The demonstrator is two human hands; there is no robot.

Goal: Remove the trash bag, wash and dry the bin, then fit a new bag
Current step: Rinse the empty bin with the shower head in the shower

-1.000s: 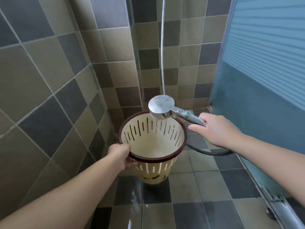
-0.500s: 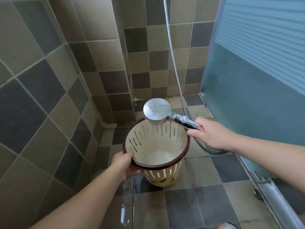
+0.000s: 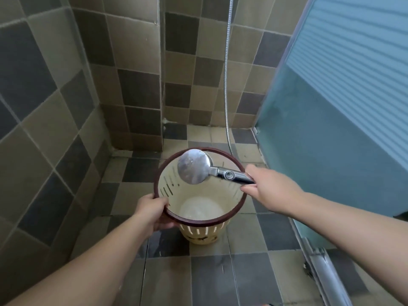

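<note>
L hand [image 3: 152, 212] is gripping the bin [image 3: 199, 208] by its near-left rim – bin sitting between both hands, above tiled floor [image 3: 220, 279]. R hand [image 3: 272, 191] is holding shower head [image 3: 195, 166] w/ fingers curled round handle – head hovering over bin's mouth.

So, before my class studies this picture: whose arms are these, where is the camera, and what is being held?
No machine here: a person wears a camera on the head, looking down at their own arms in a tiled shower corner. The left hand grips the dark red rim of a cream slotted bin, held upright over the tiled floor. The right hand holds the handle of a chrome shower head, which hangs over the bin's mouth, its metal hose running up the wall. No bag is in the bin.
</note>
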